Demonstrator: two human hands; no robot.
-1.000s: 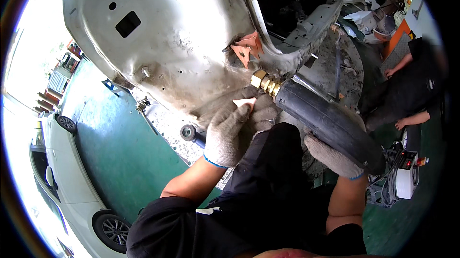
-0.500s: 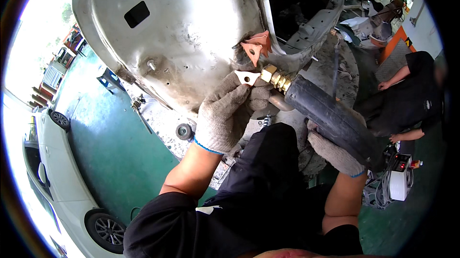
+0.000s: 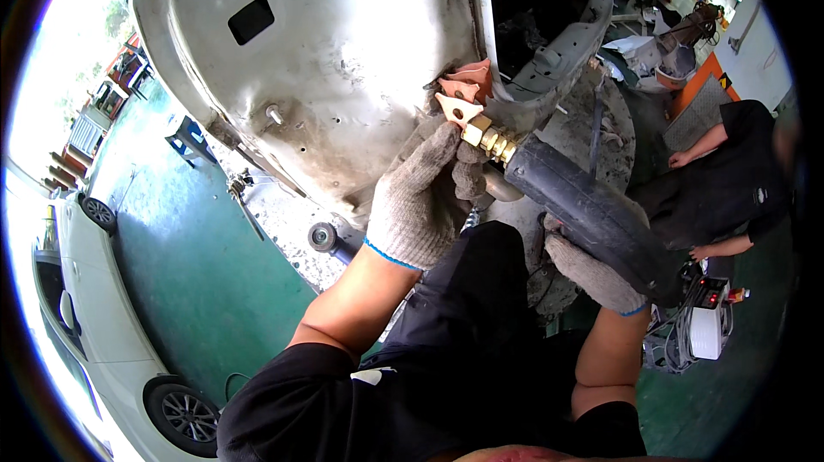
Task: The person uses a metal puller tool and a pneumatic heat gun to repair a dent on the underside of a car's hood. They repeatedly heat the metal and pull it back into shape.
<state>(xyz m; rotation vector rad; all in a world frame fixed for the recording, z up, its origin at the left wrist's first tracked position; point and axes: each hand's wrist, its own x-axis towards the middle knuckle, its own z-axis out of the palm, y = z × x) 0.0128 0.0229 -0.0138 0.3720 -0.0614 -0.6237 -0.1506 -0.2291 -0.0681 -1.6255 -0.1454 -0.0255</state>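
Observation:
My gloved left hand (image 3: pixel 419 200) pinches the near end of a copper triangular tab (image 3: pixel 458 110), which has a round hole. More copper tabs (image 3: pixel 477 74) stand in a row just beyond it, at the lower right edge of a bare metal body panel (image 3: pixel 343 50). My gloved right hand (image 3: pixel 592 269) is closed around a thick black welding gun (image 3: pixel 584 196). The brass tip (image 3: pixel 478 129) of the gun meets the tab's corner, close to my left fingertips. Some left fingers are hidden behind the thumb and the gun.
An angle grinder (image 3: pixel 324 238) lies on the speckled surface (image 3: pixel 287 226) left of my forearm. Another person (image 3: pixel 721 170) is at the right, near a machine with cables (image 3: pixel 705 329). A white car (image 3: pixel 94 299) stands at the left on the green floor (image 3: pixel 197 264).
My left hand and the gun's brass tip have shifted up and the pinched tab now lines up with the other tabs. The view has turned slightly.

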